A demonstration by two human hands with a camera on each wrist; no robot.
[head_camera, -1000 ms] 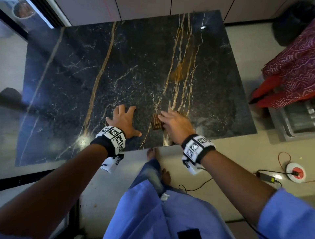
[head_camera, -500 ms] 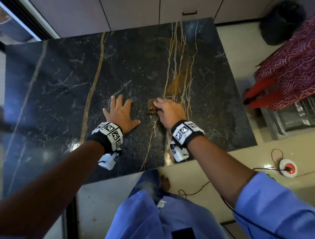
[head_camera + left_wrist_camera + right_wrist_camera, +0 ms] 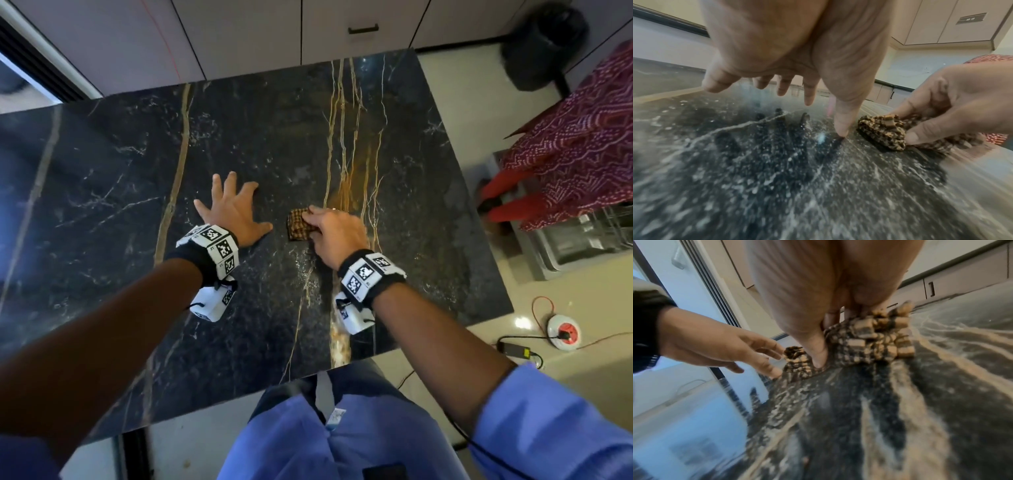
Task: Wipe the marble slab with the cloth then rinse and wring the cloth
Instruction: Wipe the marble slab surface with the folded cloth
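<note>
A large black marble slab [image 3: 120, 178] with gold and white veins fills the head view. My right hand [image 3: 334, 229] grips a bunched brown checked cloth [image 3: 298, 224] and holds it down on the slab near the gold veins. In the right wrist view the cloth [image 3: 875, 340] is wadded under my curled fingers, thumb [image 3: 819, 356] pressed at its edge. My left hand [image 3: 233, 212] lies flat on the slab just left of the cloth, fingers spread. In the left wrist view the left hand's [image 3: 789, 91] thumb tip touches the slab next to the cloth [image 3: 882, 131].
A person in a red patterned garment [image 3: 575, 147] stands at the right, by a steel tray [image 3: 582, 240]. On the floor lie a cable reel [image 3: 563, 332] and a power adapter [image 3: 515, 349]. Cabinets [image 3: 308, 27] line the far side; a dark bin [image 3: 544, 41] sits at top right.
Both hands have moved away from the near edge, farther onto the slab. The right hand has carried the cloth along; the left hand stays flat beside it.
</note>
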